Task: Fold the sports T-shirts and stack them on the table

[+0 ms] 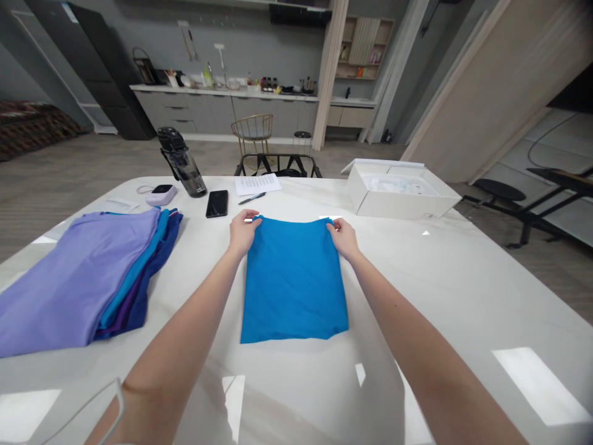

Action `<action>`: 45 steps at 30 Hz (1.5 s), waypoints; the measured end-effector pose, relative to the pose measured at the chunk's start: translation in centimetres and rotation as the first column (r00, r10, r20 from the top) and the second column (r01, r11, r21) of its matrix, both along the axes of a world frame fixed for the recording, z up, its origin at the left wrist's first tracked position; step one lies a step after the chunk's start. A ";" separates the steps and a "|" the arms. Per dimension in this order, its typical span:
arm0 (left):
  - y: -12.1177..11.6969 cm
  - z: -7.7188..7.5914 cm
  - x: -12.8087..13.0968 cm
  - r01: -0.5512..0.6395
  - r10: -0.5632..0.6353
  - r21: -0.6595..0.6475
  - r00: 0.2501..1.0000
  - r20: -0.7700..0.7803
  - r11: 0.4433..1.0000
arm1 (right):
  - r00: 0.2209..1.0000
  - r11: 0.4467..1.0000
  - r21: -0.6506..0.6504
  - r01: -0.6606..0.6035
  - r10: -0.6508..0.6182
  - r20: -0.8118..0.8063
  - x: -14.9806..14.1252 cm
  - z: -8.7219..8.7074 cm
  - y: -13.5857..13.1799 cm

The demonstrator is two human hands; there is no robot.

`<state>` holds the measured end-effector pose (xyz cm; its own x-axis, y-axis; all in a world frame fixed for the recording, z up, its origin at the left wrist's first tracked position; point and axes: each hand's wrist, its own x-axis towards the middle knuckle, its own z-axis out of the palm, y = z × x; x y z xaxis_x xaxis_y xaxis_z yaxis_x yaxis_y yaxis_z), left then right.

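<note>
A folded piece of blue cloth [294, 281], perhaps a garment, lies on the white table [445, 290] in front of me. My left hand [244, 232] pinches its far left corner between thumb and fingers. At the far right corner my right hand [343, 237] grips the cloth in the same way. Between the hands the far edge sags a little, and the near edge rests on the tabletop. To the left is a stack of garments, with a lavender one [88, 272] on top and blue and purple ones [139, 287] showing beneath it.
Beyond the cloth are a black phone [217, 204], a pen [252, 198], a printed sheet [257, 184], a tilted-looking dark water bottle [185, 164] and a small lilac device [161, 194]. An opened white box [403, 194] stands at the back right. A thin white cable [118, 395] crosses near my left forearm.
</note>
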<state>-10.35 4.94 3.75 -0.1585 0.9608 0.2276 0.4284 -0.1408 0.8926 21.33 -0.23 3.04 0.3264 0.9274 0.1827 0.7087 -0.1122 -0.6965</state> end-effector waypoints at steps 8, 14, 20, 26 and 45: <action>-1.5 -1.0 1.6 0.050 0.017 0.140 0.898 -0.439 0.989 | 0.952 0.997 -0.025 0.076 -0.065 0.299 -2.1 -0.1 0.1; -6.8 -2.0 6.5 0.348 -0.269 -0.056 0.601 -0.752 0.936 | 0.841 0.952 -0.089 -0.293 0.301 0.450 -7.5 -0.8 -2.1; -7.2 -3.1 6.9 0.282 -0.306 -0.173 0.545 -0.781 0.944 | 0.829 0.930 -0.304 -0.205 0.330 0.452 -7.6 -2.4 -2.1; -8.4 -2.7 6.2 0.250 -0.311 -0.204 0.539 -0.783 0.947 | 0.850 0.928 -0.353 -0.122 0.281 0.445 -6.6 -2.1 -3.3; -25.2 -2.0 3.2 0.436 -0.388 -0.185 0.441 -0.809 0.881 | 0.785 0.883 -0.293 -0.366 0.462 0.412 -8.5 -0.4 -22.8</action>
<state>-7.18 -20.21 1.77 0.5277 0.8459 0.0776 0.8277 -0.5326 0.1769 12.81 -22.98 2.67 -0.1745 0.9845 0.0204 0.9455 0.1733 -0.2757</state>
